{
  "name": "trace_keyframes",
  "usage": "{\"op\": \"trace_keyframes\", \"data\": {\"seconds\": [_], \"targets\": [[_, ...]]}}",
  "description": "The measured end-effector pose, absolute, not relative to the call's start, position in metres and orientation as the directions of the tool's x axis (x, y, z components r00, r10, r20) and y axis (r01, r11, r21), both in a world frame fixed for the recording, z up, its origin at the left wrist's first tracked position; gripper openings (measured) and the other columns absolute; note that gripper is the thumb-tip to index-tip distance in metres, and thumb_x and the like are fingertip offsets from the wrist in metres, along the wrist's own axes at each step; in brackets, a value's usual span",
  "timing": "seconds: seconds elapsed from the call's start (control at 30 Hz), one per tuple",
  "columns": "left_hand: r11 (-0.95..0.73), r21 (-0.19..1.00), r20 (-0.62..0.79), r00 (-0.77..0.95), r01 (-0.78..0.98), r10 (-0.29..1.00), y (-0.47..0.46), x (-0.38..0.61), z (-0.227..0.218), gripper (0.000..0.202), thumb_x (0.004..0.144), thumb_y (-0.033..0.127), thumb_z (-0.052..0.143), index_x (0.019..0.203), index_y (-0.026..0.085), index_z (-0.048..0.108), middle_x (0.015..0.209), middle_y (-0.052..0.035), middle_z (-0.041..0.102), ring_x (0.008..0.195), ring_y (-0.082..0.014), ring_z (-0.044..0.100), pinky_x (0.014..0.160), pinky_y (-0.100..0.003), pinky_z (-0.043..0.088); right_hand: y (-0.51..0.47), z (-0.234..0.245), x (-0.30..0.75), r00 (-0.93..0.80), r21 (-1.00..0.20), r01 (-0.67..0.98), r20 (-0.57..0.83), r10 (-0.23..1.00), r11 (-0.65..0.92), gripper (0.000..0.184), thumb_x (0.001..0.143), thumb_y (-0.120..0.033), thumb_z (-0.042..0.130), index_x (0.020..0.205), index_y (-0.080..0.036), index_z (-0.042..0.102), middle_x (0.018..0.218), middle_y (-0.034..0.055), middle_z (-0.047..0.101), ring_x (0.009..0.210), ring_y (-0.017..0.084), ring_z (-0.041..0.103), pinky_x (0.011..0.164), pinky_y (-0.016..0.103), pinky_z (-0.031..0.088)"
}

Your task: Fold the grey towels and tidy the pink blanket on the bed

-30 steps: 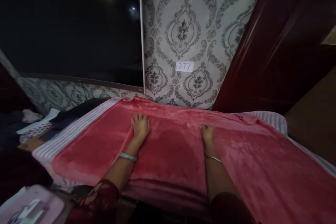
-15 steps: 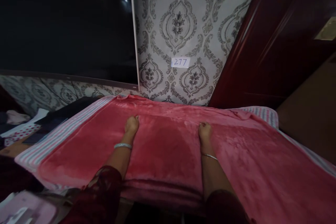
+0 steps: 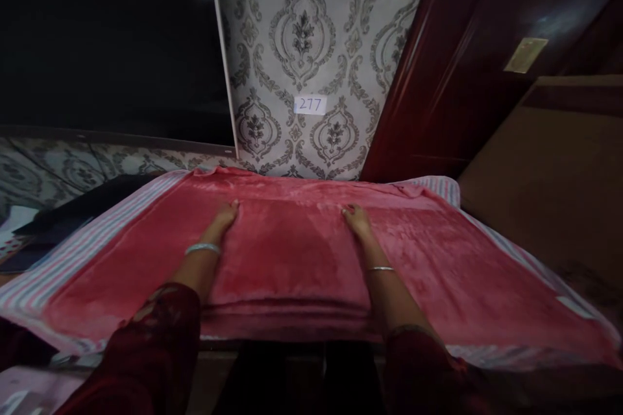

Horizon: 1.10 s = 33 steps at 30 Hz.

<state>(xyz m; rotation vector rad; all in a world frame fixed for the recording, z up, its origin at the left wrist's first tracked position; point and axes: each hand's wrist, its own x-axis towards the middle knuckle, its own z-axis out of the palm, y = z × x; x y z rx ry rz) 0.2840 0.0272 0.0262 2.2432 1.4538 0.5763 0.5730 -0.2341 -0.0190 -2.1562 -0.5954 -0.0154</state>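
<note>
Basically, left hand [image 3: 224, 215] and right hand [image 3: 357, 220] lie flat and open, gripping nothing, on the red fleece blanket [image 3: 292, 253], mid-frame.

A hand [image 3: 224, 217] could pass over the pink blanket [image 3: 292, 253] — wallpapered wall [image 3: 302, 32] ahead, red door [image 3: 418, 78] right.

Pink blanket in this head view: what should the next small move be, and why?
Probably slide the right hand toward the far right corner of the pink blanket, keeping the left hand pressed down. The cloth looks rumpled by that corner, beside the striped bedding, while the middle looks fairly flat.
</note>
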Motion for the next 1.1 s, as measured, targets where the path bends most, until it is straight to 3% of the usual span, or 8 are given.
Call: {"op": "trace_keyframes", "data": {"seconds": [0.1,0.23,0.33,0.53,0.77,0.97,1.1], "targets": [[-0.422,0.559,0.070,0.467,0.713,0.882,0.021,0.258,0.035,0.047,0.091,0.043,0.042,0.106,0.009,0.071,0.114,-0.0209,0.073,0.111,-0.0329,0.068,0.088,-0.040,0.055,-0.266,-0.026,0.555,0.862,-0.774,0.438,0.215,0.460,-0.458,0.045,0.083,-0.028,0.063,0.126,-0.014,0.067,0.117,0.0140,0.073,0.104,0.026,0.069,0.092,0.038,0.053],[-0.454,0.573,0.025,0.538,0.683,0.842,-0.006,0.205,0.025,0.042,0.082,0.051,0.048,0.081,0.015,0.069,0.087,-0.0151,0.075,0.085,-0.0326,0.072,0.070,-0.038,0.056,-0.318,-0.045,0.518,0.791,-0.807,0.511,0.305,0.531,-0.297,0.052,0.080,-0.035,0.064,0.130,-0.018,0.064,0.127,0.0111,0.068,0.113,0.026,0.065,0.100,0.043,0.050],[-0.486,0.616,0.071,0.571,0.620,0.818,-0.036,0.166,0.009,0.045,0.076,0.058,0.050,0.078,0.017,0.067,0.078,-0.0098,0.072,0.079,-0.0301,0.070,0.063,-0.034,0.054,-0.351,-0.054,0.488,0.749,-0.809,0.559,0.397,0.529,-0.184,0.061,0.080,-0.043,0.063,0.134,-0.017,0.061,0.133,0.0125,0.065,0.116,0.027,0.062,0.103,0.045,0.049],[-0.332,0.843,0.066,0.530,0.424,0.845,-0.081,0.130,-0.010,0.058,0.065,0.068,0.060,0.089,0.016,0.070,0.084,-0.0086,0.075,0.085,-0.0291,0.070,0.069,-0.033,0.056,-0.375,-0.063,0.449,0.759,-0.802,0.575,0.447,0.474,-0.165,0.064,0.082,-0.046,0.056,0.135,-0.012,0.059,0.125,0.0152,0.068,0.104,0.027,0.064,0.095,0.047,0.051],[-0.318,0.898,0.158,0.452,0.303,0.878,-0.084,0.130,-0.027,0.069,0.057,0.082,0.061,0.082,0.017,0.067,0.081,-0.0092,0.074,0.086,-0.0305,0.068,0.078,-0.039,0.055,-0.377,-0.085,0.447,0.732,-0.793,0.608,0.537,0.420,-0.044,0.052,0.087,-0.045,0.050,0.128,-0.015,0.063,0.128,0.0141,0.067,0.115,0.025,0.061,0.101,0.044,0.047],[-0.318,0.896,0.119,0.520,0.311,0.845,-0.076,0.124,-0.035,0.075,0.062,0.087,0.056,0.087,0.017,0.065,0.084,-0.0079,0.071,0.088,-0.0295,0.066,0.080,-0.039,0.054,-0.380,-0.089,0.437,0.747,-0.785,0.616,0.556,0.365,-0.064,0.048,0.093,-0.050,0.047,0.122,-0.016,0.067,0.119,0.0143,0.070,0.109,0.025,0.063,0.100,0.045,0.048],[-0.464,0.840,0.309,0.457,0.281,0.834,-0.080,0.113,-0.044,0.086,0.074,0.083,0.049,0.126,0.015,0.055,0.115,-0.0141,0.065,0.110,-0.0310,0.062,0.096,-0.047,0.051,-0.390,-0.091,0.430,0.661,-0.682,0.721,0.620,0.422,-0.126,0.057,0.088,-0.060,0.055,0.127,-0.019,0.066,0.130,0.0156,0.060,0.123,0.029,0.055,0.106,0.051,0.044]]}}
